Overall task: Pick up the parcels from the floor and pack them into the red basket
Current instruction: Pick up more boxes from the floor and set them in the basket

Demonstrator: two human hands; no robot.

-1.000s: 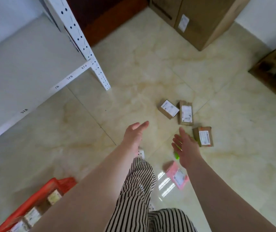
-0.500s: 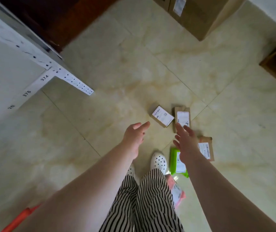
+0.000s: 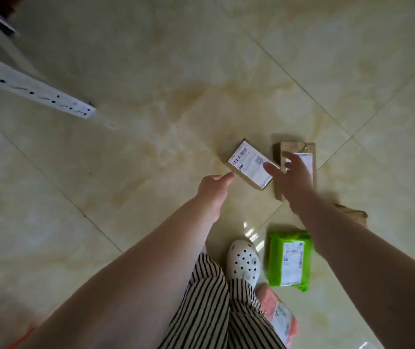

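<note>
At the far left, a white perforated shelf upright (image 3: 37, 95) slants across the tiled floor (image 3: 151, 71). At the bottom left edge a thin sliver of red (image 3: 22, 337) shows, too little to tell what it is. The left hand (image 3: 212, 190) reaches forward over the floor with its fingers relaxed and extended, holding nothing; its fingertip lies just at the near corner of a small brown box (image 3: 250, 164) that rests label-up on the tiles. Below, striped trousers (image 3: 216, 306) and a white clog (image 3: 243, 261) stand on the floor. The right hand (image 3: 293, 182) is spread wide, fingers apart and gripping nothing, held over a second brown box (image 3: 307, 153) that lies just beside the first; whether the hand touches that box cannot be told. A third brown parcel (image 3: 355, 215) peeks out from behind the right forearm, mostly hidden. Nearer the feet, a green mailer bag (image 3: 289, 260) lies flat with its label up, just beside the clog, and a pink mailer bag (image 3: 280, 318) lies partly under the trouser leg at the bottom of the view
</note>
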